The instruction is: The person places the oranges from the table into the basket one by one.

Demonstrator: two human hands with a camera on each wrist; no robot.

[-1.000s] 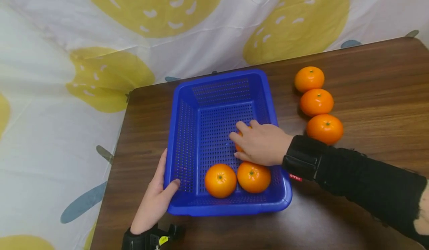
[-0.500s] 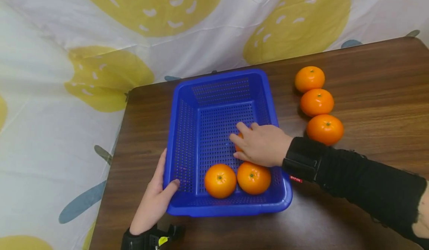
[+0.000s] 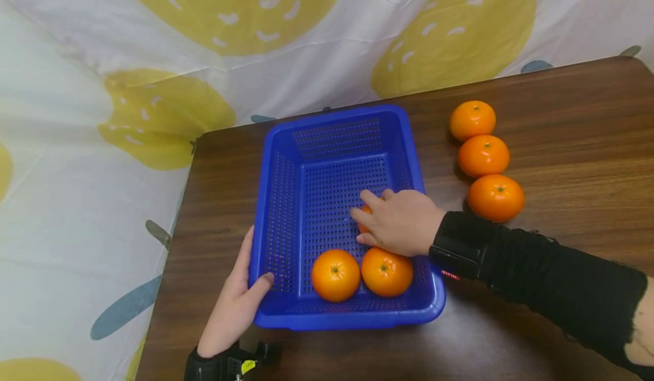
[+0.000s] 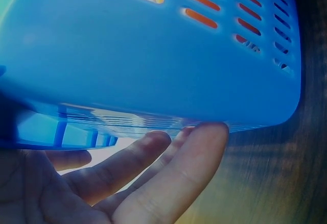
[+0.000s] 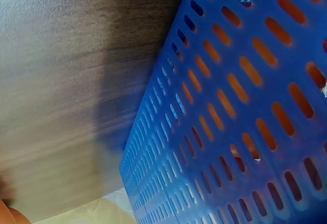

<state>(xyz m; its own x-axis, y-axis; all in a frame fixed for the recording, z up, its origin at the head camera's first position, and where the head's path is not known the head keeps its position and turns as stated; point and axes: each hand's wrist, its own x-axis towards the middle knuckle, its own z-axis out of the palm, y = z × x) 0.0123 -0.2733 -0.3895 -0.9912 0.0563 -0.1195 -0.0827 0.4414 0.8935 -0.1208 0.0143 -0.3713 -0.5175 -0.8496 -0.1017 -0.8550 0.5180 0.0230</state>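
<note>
A blue perforated plastic basket (image 3: pixel 276 210) stands on the table. My left hand (image 3: pixel 236 296) holds its near left side, thumb over the rim and fingers along the outer wall; in the left wrist view those fingers (image 4: pixel 176 175) touch the basket wall (image 4: pixel 153 75). Inside the basket my right hand (image 3: pixel 403 222) grips an orange (image 3: pixel 365 220), mostly hidden under the palm and curled fingers. Two more oranges, one on the left (image 3: pixel 335 276) and one on the right (image 3: pixel 387 272), sit side by side at the basket's near end. The right wrist view shows orange fruit through the basket's slots (image 5: pixel 225 81).
To the right of the basket, three oranges stand in a row on the brown wooden table (image 3: pixel 577 142): a far one (image 3: pixel 472 121), a middle one (image 3: pixel 483 156) and a near one (image 3: pixel 495 198). A patterned cloth (image 3: pixel 327 74) hangs behind the table's back edge.
</note>
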